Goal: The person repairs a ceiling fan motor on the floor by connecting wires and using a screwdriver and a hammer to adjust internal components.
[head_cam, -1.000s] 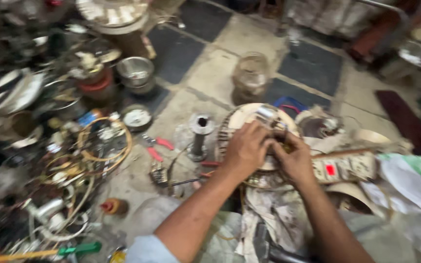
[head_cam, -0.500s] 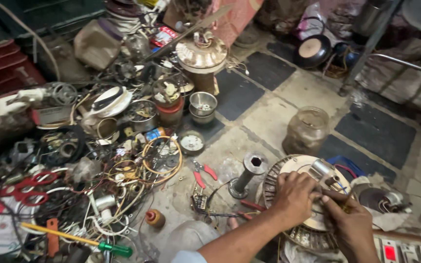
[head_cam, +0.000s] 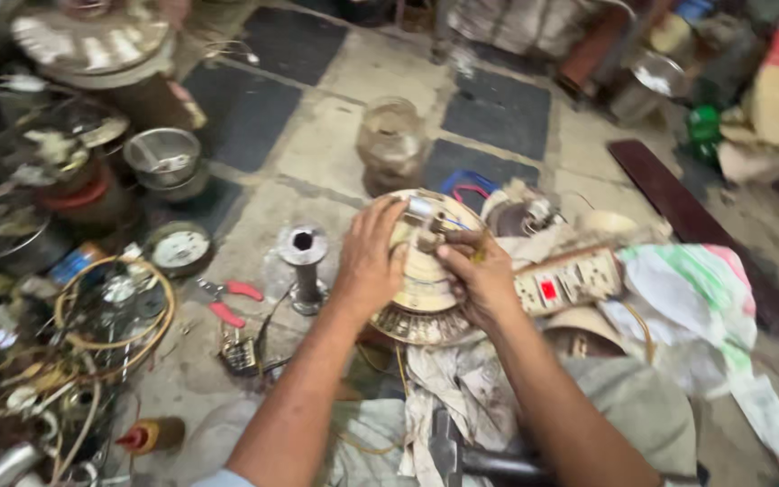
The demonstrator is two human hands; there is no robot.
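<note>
Resting on: a round cream-coloured motor housing (head_cam: 426, 280) with a ribbed metal rim lies near the middle of the view, on the tiled floor (head_cam: 317, 162) just ahead of the person's lap.
Left hand: the left hand (head_cam: 370, 261) lies flat over the housing's 9 o'clock edge, fingers spread up toward the top rim, pressing on it rather than wrapped round it.
Right hand: the right hand (head_cam: 480, 275) sits on the 3 o'clock side, fingers curled and pinched on a small metal part (head_cam: 430, 225) at the top of the housing; what that part is I cannot tell through the blur.
Hands together: they are close, one on each side of the disc, not touching each other.
At 6 o'clock: a stained rag (head_cam: 462, 397) spreads over the lap under the housing.
At 9 o'clock: a metal spool with a hex hole (head_cam: 304, 257) stands upright just beside the left wrist; red-handled pliers (head_cam: 227, 302) lie farther out.
At 3 o'clock: a cream power strip with a red switch (head_cam: 570, 281) lies just beside the right hand, and a white and green plastic bag (head_cam: 696, 289) beyond it.
At 12 o'clock: a cloudy glass jar (head_cam: 391, 144) stands apart on the floor.
At 10 o'clock: a steel bowl (head_cam: 162, 155) and a small round dial (head_cam: 178, 250).
Far left: a heap of wire coils (head_cam: 110, 316) and metal scrap.
</note>
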